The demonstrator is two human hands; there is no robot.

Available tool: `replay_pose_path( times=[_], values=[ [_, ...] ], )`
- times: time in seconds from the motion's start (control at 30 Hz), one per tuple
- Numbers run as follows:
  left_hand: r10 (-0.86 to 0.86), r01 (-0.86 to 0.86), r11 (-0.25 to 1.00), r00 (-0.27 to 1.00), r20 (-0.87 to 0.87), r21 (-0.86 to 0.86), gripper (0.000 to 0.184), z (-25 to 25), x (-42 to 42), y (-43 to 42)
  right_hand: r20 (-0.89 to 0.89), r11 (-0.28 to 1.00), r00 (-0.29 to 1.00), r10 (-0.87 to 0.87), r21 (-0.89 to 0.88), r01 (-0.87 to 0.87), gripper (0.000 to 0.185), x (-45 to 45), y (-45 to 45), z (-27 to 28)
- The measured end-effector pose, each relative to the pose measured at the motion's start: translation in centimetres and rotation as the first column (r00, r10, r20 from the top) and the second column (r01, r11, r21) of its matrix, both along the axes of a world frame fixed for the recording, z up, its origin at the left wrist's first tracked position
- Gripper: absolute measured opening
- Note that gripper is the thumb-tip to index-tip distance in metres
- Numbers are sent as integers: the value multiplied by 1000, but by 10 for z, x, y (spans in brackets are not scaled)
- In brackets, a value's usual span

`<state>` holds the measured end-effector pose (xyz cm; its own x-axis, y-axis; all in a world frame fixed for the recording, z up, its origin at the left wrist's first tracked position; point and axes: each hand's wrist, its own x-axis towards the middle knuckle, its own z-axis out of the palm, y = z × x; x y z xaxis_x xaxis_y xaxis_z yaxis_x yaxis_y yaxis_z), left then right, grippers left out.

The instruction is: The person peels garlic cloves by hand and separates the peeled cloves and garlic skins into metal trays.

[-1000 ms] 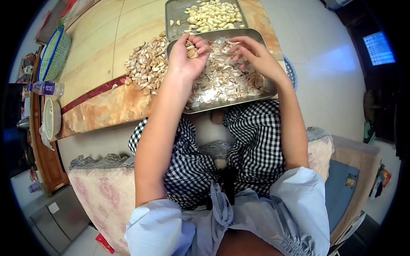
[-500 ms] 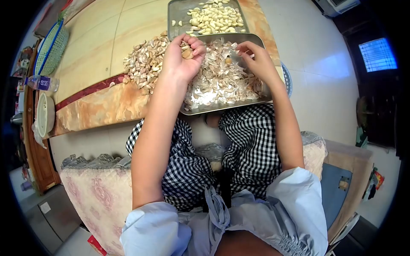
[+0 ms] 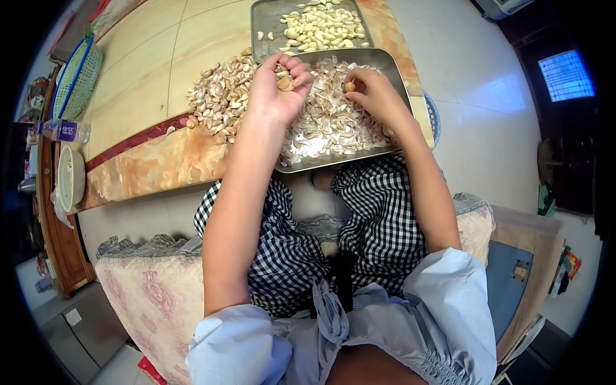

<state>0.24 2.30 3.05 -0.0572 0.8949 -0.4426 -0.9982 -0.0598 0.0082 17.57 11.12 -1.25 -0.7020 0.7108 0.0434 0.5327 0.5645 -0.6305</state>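
My left hand (image 3: 274, 90) is curled palm-up over the left edge of the near metal tray (image 3: 292, 168), with a tan garlic clove (image 3: 285, 83) lying in its fingers. Over the right part of that tray, my right hand (image 3: 378, 97) pinches a small brownish clove (image 3: 350, 86) between thumb and fingertips. Papery garlic skins (image 3: 333, 125) fill the tray beneath both hands. Left of my left wrist, a heap of unpeeled garlic cloves (image 3: 218, 96) lies on the table.
A second tray (image 3: 263, 45) behind holds peeled garlic cloves (image 3: 327, 27). On the left are a green basket (image 3: 80, 77), a plastic bottle (image 3: 66, 130) and a pale bowl (image 3: 70, 176). The near tray overhangs the table edge above my checked trousers (image 3: 378, 218).
My right hand has moved left and closed on the brownish clove, which was just beyond its fingertips. My left hand stays nearly in place, still curled around its clove.
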Motion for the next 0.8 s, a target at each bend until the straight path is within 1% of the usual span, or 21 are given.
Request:
replay_pose_path(
  times=[0.07, 0.13, 0.27, 0.33, 0.37, 0.4, 0.43, 0.47, 0.53, 0.57, 0.63, 0.67, 0.7, 0.73, 0.77, 0.8],
  values=[
    [-20, 20, 1000, 1000, -6, 11, 21, 1, -2, -1, -18, 1000, 1000, -7, 1, 7, 21, 4, 0, 5],
    [-30, 30, 999, 999, -19, 27, 22, -1, -5, -2, 84, 999, 996, -34, -8, 35, 20, 10, 1, 5],
    [-43, 45, 996, 999, -32, 78, 22, -5, -9, -1, 111, 998, 993, -32, -50, 37, 20, 17, 4, 4],
    [-34, 36, 997, 999, -33, 67, 22, -3, -8, -1, 73, 1000, 997, -16, 24, 14, 20, 20, 1, 8],
    [-32, 34, 998, 999, -42, 56, 22, -3, -8, 0, 79, 1000, 997, -11, 23, 9, 20, 23, -2, 12],
    [-33, 35, 998, 999, -40, 57, 22, -3, -9, 0, 263, 997, 964, -39, 71, 20, 20, 27, -7, 20],
    [-30, 32, 998, 999, -35, 56, 22, -2, -8, 1, 434, 992, 898, -74, 121, 24, 21, 30, -10, 26],
    [-29, 31, 998, 999, -44, 57, 22, -1, -7, 1, 437, 993, 896, -71, 119, 21, 21, 32, -12, 28],
    [-29, 32, 998, 998, -53, 58, 22, -1, -7, 1, 648, 995, 755, 101, -82, -63, 24, 35, -13, 32],
    [-36, 40, 997, 998, -53, 67, 22, -3, -7, 2, 648, 995, 754, 102, -83, -62, 24, 33, -13, 33],
    [-47, 51, 996, 997, -53, 75, 21, -3, -8, 2, 559, 950, 787, 262, -294, -107, 20, 29, -9, 34],
    [-49, 52, 996, 998, -49, 69, 21, -2, -8, 1, 559, 950, 787, 260, -295, -104, 20, 28, -4, 28],
    [-50, 53, 997, 998, -45, 63, 22, -2, -8, 1, 310, 887, 911, 273, -448, -113, 17, 26, -1, 20],
    [-53, 55, 997, 998, -43, 62, 22, -2, -8, 1, 43, 800, 973, 228, -578, -161, 14, 25, 3, 14],
    [-55, 57, 996, 998, -39, 67, 21, -3, -9, 1, 45, 800, 973, 227, -579, -160, 14, 26, 7, 9],
    [-56, 58, 996, 998, -35, 72, 21, -3, -9, 0, -43, 847, 978, 206, -492, -200, 13, 24, 9, 10]
  ],
)
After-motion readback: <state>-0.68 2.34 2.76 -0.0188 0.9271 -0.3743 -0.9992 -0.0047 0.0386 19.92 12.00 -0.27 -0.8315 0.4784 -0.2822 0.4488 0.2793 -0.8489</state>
